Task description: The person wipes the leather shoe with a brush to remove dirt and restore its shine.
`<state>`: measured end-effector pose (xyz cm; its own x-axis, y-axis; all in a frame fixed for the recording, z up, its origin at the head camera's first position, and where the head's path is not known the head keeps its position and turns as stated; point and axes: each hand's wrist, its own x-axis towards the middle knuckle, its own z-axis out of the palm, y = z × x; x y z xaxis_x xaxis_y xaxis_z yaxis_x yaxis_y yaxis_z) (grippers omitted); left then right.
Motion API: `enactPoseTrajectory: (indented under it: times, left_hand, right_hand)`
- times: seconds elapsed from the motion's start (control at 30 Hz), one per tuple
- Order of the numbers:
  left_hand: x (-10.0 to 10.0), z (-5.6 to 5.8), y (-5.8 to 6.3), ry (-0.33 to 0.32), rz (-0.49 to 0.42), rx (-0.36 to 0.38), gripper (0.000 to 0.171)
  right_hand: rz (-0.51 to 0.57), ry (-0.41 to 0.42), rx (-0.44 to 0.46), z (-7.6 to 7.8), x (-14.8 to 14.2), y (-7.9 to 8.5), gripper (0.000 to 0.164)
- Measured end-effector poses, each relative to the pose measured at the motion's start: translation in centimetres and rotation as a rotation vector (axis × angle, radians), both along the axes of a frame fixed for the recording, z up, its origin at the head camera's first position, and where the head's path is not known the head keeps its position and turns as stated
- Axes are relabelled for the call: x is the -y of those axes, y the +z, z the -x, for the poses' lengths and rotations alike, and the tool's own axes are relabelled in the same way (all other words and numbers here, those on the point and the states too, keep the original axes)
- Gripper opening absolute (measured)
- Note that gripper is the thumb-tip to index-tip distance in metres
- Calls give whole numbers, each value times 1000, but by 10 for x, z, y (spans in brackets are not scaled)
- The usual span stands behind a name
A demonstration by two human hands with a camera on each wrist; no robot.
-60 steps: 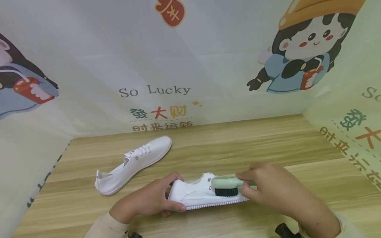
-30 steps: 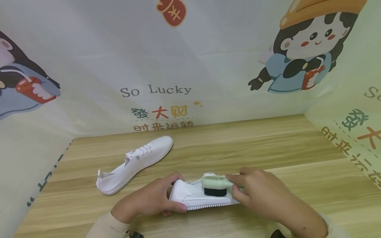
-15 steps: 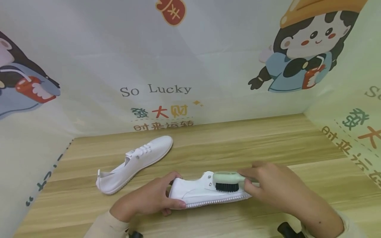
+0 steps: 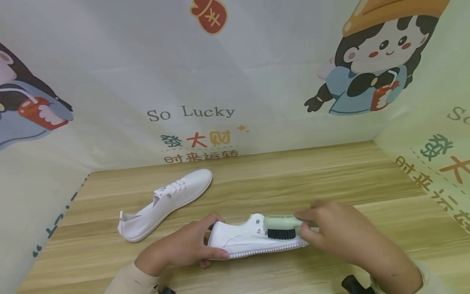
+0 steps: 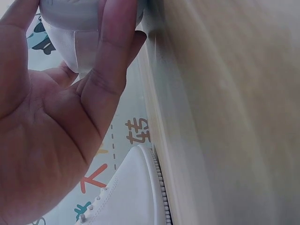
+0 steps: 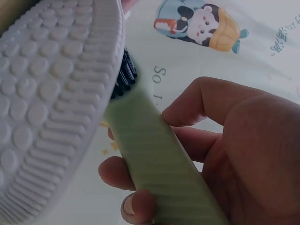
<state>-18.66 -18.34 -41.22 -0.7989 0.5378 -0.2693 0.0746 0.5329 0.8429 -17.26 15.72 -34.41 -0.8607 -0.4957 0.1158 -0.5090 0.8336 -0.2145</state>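
Note:
My left hand (image 4: 191, 243) grips a white shoe (image 4: 238, 241) round its heel, thumb along the near side of the sole. The shoe is tilted toward me, toe to the right, small red letters on its side. In my right hand (image 4: 330, 228) is a pale green brush (image 4: 280, 222), held by the handle. Its black bristles (image 4: 281, 234) lie against the shoe's side, ahead of the letters. The right wrist view shows fingers curled round the ribbed handle (image 6: 159, 159), with the shoe's studded sole (image 6: 51, 93) beside it. Brush and right hand hide the toe in the head view.
A second white shoe (image 4: 169, 204), laced, lies on the wooden table (image 4: 312, 175) behind my left hand, toe pointing back right. Printed cloth walls (image 4: 271, 81) close off the back and both sides.
The brush slid left along the shoe's side, then back right, my right hand moving with it. The held shoe's tilt shifted slightly; my left hand kept its grip. The second shoe stayed put.

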Motion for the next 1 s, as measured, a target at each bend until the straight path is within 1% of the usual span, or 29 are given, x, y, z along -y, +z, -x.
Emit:
enactPoseTrajectory:
  times: [0.2, 0.33, 0.53, 0.6, 0.77, 1.0]
  left_hand:
    - [-1, 0, 0, -16, -20, 5, 59]
    - [-1, 0, 1, -12, -11, 3, 58]
    - [0, -1, -1, -13, -34, 14, 58]
    - [0, -1, -2, -15, -43, 20, 58]
    - [0, 0, -3, -12, -38, 15, 58]
    - [0, 1, -2, -15, -27, 14, 58]
  right_hand:
    - [14, -12, -6, -4, 9, -7, 30]
    - [14, -17, -27, -5, 14, -10, 30]
    - [17, 10, -88, -7, 21, -14, 28]
    - [13, 30, -123, -7, 24, -17, 28]
    - [-6, 49, -166, -7, 27, -20, 28]
    - [15, 12, -73, -6, 21, -17, 30]
